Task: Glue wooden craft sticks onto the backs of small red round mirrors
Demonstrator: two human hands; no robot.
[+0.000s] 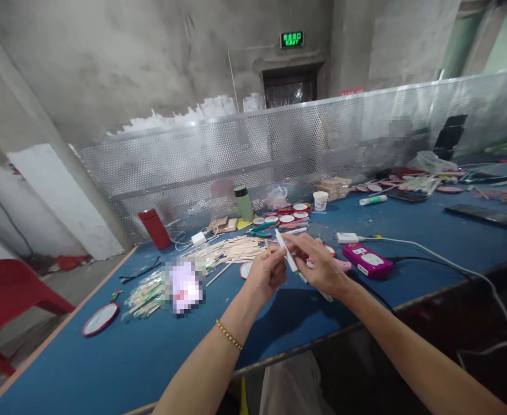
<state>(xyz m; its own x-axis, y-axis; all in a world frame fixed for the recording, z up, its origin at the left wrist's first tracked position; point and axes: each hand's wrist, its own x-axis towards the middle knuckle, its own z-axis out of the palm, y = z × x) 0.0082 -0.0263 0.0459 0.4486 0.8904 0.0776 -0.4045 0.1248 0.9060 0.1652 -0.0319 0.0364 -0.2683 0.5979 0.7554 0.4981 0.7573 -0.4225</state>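
Observation:
My left hand point(267, 276) is closed in a pinch. A thin wooden stick point(268, 246) shows at its fingertips. Close beside it, my right hand point(320, 265) has its fingers around a slim white tube point(286, 250) with a narrow tip pointing up and away. The tube slants between the two hands, and I cannot tell whether the left fingers touch it. Just beyond the hands lies a loose pile of flat wooden sticks point(240, 249). Part of a round red-rimmed disc point(245, 270) shows left of my left hand.
Green-handled pliers point(260, 228), several red-rimmed discs point(286, 219), a green bottle point(243, 204) and a paper cup point(320, 200) stand or lie behind. A red bottle point(155, 229) is at left. A purple device point(368, 261) with cables sits right. A perforated metal screen point(201, 167) closes the back.

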